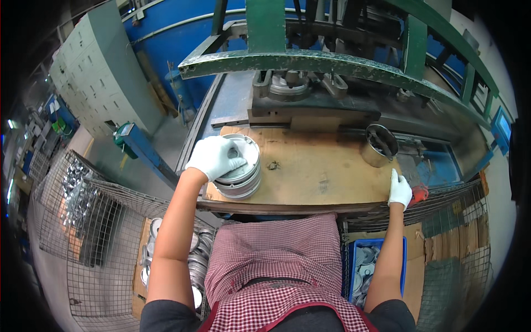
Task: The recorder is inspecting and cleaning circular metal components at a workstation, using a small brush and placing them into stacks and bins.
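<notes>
A stack of round silver metal discs stands at the left end of the brown work board. My left hand, in a white glove, reaches over the stack with its fingers and thumb closed on the top disc. At the board's right front corner is my right hand, gloved in white too, one finger stretched forward and nothing visible in it. Just beside it is a red object, partly hidden by the hand. Further back on the board stands a metal can with something dark inside.
Beyond the board, a green-framed press holds a round metal die. More discs fill a wire cage at my left and a blue crate at my right. A blue post rises beyond the left cage.
</notes>
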Demonstrator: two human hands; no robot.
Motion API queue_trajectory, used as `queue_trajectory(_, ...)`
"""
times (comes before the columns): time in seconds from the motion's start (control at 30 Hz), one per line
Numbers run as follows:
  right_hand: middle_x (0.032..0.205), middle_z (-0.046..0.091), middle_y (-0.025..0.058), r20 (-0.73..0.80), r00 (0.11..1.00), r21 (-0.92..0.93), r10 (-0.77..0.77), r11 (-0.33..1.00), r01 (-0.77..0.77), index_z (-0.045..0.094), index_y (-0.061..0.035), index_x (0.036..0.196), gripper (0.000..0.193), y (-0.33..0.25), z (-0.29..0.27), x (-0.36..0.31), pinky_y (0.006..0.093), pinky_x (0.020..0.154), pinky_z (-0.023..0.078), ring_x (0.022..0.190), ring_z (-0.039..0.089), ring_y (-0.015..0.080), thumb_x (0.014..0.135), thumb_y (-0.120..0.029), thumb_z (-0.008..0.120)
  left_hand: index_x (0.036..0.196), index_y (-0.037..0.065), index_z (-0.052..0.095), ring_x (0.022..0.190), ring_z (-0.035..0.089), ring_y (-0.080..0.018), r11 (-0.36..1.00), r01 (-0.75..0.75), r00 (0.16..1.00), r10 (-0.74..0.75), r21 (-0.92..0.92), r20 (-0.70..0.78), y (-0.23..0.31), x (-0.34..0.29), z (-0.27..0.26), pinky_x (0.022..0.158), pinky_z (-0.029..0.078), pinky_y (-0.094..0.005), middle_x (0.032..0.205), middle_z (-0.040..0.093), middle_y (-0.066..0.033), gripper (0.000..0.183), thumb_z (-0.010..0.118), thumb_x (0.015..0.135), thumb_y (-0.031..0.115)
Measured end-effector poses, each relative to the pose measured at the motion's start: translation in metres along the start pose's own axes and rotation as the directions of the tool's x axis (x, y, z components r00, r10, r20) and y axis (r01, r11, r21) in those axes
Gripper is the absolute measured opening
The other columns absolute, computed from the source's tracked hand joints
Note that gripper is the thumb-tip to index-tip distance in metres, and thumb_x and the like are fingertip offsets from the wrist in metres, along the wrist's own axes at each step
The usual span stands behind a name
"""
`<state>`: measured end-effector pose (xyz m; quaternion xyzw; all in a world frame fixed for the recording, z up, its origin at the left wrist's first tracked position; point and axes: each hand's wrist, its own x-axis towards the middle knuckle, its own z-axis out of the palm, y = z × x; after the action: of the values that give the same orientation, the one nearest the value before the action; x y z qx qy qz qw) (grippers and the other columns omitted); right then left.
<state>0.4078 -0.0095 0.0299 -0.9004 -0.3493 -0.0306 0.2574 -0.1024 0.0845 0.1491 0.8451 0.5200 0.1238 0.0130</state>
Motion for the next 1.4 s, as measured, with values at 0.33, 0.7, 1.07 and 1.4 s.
queue_trajectory(0.33,0.100,0.068,0.0183,-0.044,0.999,-0.067,0.008,0.998,-0.011,0.070,-0.0093,0.098,0.059,-0.002,-0.010,-0.004,0.0459,0.084,0.050,0.094,0.064,0.0389,0.094,-0.059,0.039,0.109,0.009,0.071,0.107,0.063,-0.0364,0.934,0.343,0.938,-0.346,-0.104,-0.016,-0.017,0.072,0.055,0.094,0.047,-0.0413,0.112,0.067,-0.0209,0.067,0.040,0.091,0.065)
queue_trajectory(0.7,0.106,0.065,0.0087,0.128,0.925,-0.429,-0.357,0.821,0.376,0.052,-0.0244,0.131,0.033,0.015,-0.002,-0.004,0.0418,0.078,0.053,0.094,0.066,0.0282,0.099,-0.025,0.043,0.113,0.012,0.069,0.102,0.063,-0.0398,0.927,0.372,0.928,-0.371,-0.058,0.029,-0.017,0.069,0.061,0.090,0.047,-0.0465,0.108,0.067,-0.0222,0.063,0.033,0.095,0.060)
queue_trajectory(1.07,0.133,0.056,0.0186,0.208,0.970,0.091,-0.125,0.990,0.109,0.038,-0.0119,0.147,0.078,-0.032,-0.012,0.052,0.0416,0.101,0.044,0.121,0.055,0.0364,0.085,-0.053,0.062,0.111,0.014,0.070,0.102,0.063,-0.0398,0.913,0.401,0.915,-0.403,-0.080,-0.017,-0.010,0.071,0.059,0.090,0.047,-0.0457,0.106,0.067,-0.0222,0.060,0.035,0.095,0.060)
queue_trajectory(1.4,0.122,0.064,0.0136,0.162,0.965,0.054,-0.204,0.979,0.198,0.066,-0.0111,0.119,0.040,-0.064,-0.046,0.062,0.0393,0.097,0.047,0.113,0.060,0.0313,0.088,-0.037,0.062,0.111,0.016,0.070,0.099,0.064,-0.0383,0.913,0.405,0.914,-0.406,-0.058,-0.012,-0.019,0.067,0.064,0.089,0.048,-0.0439,0.105,0.068,-0.0201,0.057,0.034,0.096,0.057)
